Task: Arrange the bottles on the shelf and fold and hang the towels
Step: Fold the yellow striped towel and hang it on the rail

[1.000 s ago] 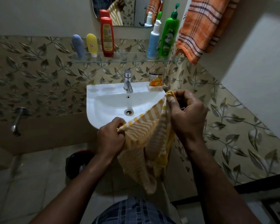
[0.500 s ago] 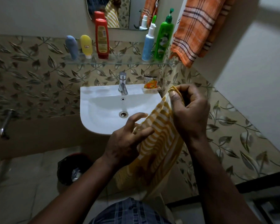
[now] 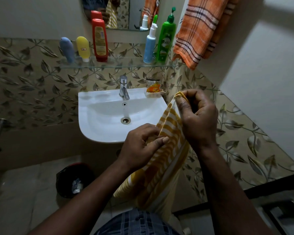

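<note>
A yellow and white striped towel (image 3: 161,170) hangs folded in front of the sink. My right hand (image 3: 197,119) pinches its top corner, where the layers meet. Lower on the left, my left hand (image 3: 143,146) pinches the towel's edge between thumb and fingers. On the glass shelf (image 3: 122,65) stand a blue tube (image 3: 67,50), a yellow tube (image 3: 83,48), a red bottle (image 3: 100,39), a light blue pump bottle (image 3: 150,44) and a green pump bottle (image 3: 165,38). An orange checked towel (image 3: 199,29) hangs on the wall at upper right.
A white sink (image 3: 98,116) with a chrome tap (image 3: 124,88) is fixed below the shelf; an orange sachet (image 3: 154,88) lies on its back right corner. A black bin (image 3: 73,180) stands on the tiled floor. A mirror (image 3: 115,12) hangs above the shelf.
My left hand let go of the towel's far corner, moved right along the edge toward my right hand and now pinches it. The towel hangs narrower, folded.
</note>
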The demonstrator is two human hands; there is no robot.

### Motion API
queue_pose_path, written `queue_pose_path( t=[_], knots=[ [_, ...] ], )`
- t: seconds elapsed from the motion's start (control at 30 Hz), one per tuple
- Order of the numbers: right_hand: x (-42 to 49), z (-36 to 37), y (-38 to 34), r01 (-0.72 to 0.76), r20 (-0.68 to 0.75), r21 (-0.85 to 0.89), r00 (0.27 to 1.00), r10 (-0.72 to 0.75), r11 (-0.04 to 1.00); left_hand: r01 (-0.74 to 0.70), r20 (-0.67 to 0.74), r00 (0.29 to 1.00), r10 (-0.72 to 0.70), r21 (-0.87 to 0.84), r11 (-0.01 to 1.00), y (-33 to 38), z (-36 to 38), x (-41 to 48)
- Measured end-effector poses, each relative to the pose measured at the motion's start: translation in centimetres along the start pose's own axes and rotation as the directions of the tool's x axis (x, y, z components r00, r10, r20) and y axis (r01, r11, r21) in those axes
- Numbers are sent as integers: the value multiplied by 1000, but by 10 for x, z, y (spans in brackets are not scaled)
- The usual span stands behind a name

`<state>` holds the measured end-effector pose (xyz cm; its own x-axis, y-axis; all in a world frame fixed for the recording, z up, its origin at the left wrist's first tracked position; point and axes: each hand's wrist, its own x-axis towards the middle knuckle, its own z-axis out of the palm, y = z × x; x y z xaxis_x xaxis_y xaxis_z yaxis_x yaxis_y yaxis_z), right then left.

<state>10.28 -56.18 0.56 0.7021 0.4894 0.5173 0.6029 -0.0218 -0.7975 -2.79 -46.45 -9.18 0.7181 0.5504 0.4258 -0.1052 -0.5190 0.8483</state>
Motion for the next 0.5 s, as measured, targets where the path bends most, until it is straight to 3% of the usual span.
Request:
queue_pose_path(
  t=[0.17, 0.5],
  knots=[
    [3, -7, 8, -1, -35, -82, 999, -2, 997, 99, -146, 983, -116, -115, 988, 3, -5, 0],
    [-1, -9, 23, -1, -62, -169, 998, -9, 986, 292, -188, 916, -353, -288, 912, 11, -13, -3]
  ],
)
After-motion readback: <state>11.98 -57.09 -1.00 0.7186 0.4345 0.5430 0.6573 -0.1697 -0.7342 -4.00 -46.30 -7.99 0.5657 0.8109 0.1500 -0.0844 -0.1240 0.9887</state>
